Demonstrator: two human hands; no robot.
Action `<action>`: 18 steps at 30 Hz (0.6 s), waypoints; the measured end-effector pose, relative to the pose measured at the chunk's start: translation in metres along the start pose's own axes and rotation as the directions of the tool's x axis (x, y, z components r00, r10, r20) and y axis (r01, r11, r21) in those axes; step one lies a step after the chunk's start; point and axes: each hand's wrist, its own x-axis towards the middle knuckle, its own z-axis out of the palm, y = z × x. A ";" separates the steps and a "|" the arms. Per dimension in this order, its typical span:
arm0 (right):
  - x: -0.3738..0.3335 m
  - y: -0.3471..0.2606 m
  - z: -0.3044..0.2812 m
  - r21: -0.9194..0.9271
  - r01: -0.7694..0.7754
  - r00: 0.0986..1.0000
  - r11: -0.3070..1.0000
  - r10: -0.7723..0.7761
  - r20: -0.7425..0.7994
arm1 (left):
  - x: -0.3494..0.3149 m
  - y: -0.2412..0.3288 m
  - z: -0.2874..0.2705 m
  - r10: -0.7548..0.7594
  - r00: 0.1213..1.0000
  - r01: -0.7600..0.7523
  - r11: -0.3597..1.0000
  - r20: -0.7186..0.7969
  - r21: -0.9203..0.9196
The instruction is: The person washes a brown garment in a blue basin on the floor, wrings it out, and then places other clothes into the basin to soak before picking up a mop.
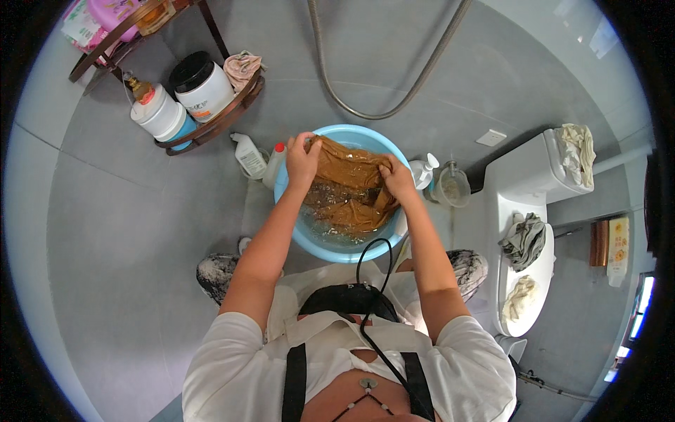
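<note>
A light blue basin (pixel 320 250) of water stands in front of me between my knees. In it lies a wet brown cloth (pixel 351 165), spread between my two hands and partly under water. My left hand (pixel 303 160) is closed on the cloth's left edge, over the basin's far left rim. On the right side, my right hand (pixel 398 178) grips the other edge with bent fingers. The cloth's lower folds sit in the water, and whether it is a garment I cannot tell.
Bottles (pixel 249 156) stand left of the basin; a white pump bottle (pixel 423 171) and a clear container (pixel 451 188) stand right. A toilet (pixel 517 211) with cloths on it is at the right. A corner shelf (pixel 218 126) holds tubs. A metal hose (pixel 380 114) hangs beyond.
</note>
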 end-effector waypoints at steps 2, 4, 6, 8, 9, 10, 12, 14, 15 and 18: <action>-0.005 0.002 0.012 -0.061 0.022 1.000 0.998 -0.022 0.009 | -0.004 -0.036 0.023 0.102 0.994 -0.102 0.994 0.033 -0.027; -0.014 -0.021 0.014 -0.212 0.016 0.992 0.977 0.011 0.124 | -0.013 -0.050 0.030 0.178 0.965 -0.180 0.984 0.193 -0.006; -0.019 -0.031 0.020 -0.367 0.042 0.970 0.929 0.050 0.237 | -0.024 -0.057 0.041 0.150 0.929 -0.209 0.967 0.337 0.146; -0.022 -0.033 0.029 -0.482 0.029 0.943 0.876 0.135 0.303 | -0.034 -0.065 0.045 0.062 0.868 -0.234 0.926 0.492 0.296; -0.021 -0.033 0.034 -0.537 0.029 0.926 0.843 0.179 0.331 | -0.039 -0.067 0.046 0.046 0.867 -0.255 0.896 0.496 0.363; -0.019 -0.031 0.039 -0.583 0.008 0.891 0.813 0.259 0.373 | -0.046 -0.067 0.048 0.029 0.866 -0.275 0.861 0.499 0.427; -0.012 -0.009 0.060 -0.625 -0.002 0.877 0.780 0.301 0.373 | -0.049 -0.071 0.052 0.001 0.855 -0.286 0.835 0.518 0.470; -0.008 0.014 0.081 -0.672 -0.004 0.864 0.741 0.340 0.370 | -0.048 -0.072 0.053 0.009 0.845 -0.336 0.787 0.535 0.517; -0.007 0.020 0.087 -0.697 -0.002 0.860 0.717 0.356 0.365 | -0.047 -0.072 0.052 0.013 0.839 -0.360 0.762 0.543 0.538; -0.009 0.022 0.081 -0.690 0.068 0.854 0.721 0.315 0.414 | -0.045 -0.073 0.052 0.052 0.906 -0.270 0.834 0.419 0.481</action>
